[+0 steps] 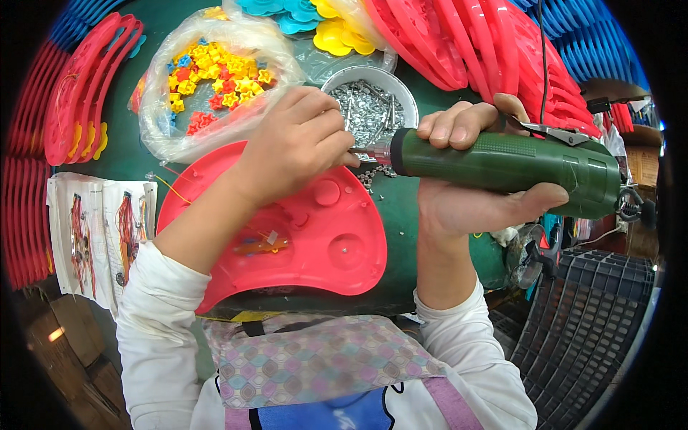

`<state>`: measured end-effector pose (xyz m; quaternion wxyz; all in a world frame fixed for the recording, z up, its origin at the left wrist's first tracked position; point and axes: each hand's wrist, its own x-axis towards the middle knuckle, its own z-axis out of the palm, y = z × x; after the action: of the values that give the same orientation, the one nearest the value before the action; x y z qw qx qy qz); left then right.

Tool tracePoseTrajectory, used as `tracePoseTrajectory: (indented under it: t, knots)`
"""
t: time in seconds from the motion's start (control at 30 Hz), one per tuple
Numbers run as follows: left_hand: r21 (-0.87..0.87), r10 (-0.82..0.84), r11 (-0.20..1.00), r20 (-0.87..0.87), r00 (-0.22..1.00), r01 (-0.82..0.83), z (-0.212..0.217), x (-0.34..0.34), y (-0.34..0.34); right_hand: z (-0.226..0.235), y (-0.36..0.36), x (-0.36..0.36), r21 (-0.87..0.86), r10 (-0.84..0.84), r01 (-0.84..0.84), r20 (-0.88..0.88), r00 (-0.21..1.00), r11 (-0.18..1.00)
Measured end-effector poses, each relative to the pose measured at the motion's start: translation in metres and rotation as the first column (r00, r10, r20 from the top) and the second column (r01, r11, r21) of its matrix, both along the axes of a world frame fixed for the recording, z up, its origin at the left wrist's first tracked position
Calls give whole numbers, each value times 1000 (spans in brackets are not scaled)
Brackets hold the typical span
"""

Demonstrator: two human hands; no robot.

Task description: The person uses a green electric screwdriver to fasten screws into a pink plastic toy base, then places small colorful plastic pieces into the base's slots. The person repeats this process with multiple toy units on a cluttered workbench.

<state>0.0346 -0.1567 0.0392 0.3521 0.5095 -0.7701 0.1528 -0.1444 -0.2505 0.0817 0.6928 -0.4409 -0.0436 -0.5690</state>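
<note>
My right hand [451, 204] is wrapped round a green electric screwdriver [502, 165], held level with its bit pointing left. At the bit's tip, the fingers of my left hand [297, 140] are pinched together. Whatever they hold there is too small and covered to make out. Below both hands lies a red curved plastic shell [347, 208] with round recesses, its hollow side up. A small brown circuit board [261, 246] with wires sits inside it. Just behind the screwdriver's tip stands a white bowl [413, 104] full of small metal screws.
A clear plastic bag [154, 125] of yellow, red and blue star pieces lies back left. Red shells [459, 43] are stacked back right, others [93, 79] at left. Wire bundles [127, 229] rest on white sheets. A black crate [580, 315] stands at right.
</note>
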Motion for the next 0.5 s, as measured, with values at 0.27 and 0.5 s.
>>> tracePoseTrajectory:
  t: [0.27, 0.5]
  knots:
    - [-1, -56, 998, -48, 997, 56, -3, -9, -10, 2, -10, -14, -49, -50, 48, -39, 998, 998]
    - [-6, -85, 996, -29, 996, 84, 3, -10, -11, 2, -12, -23, -122, 6, -8, -19, 1000, 993]
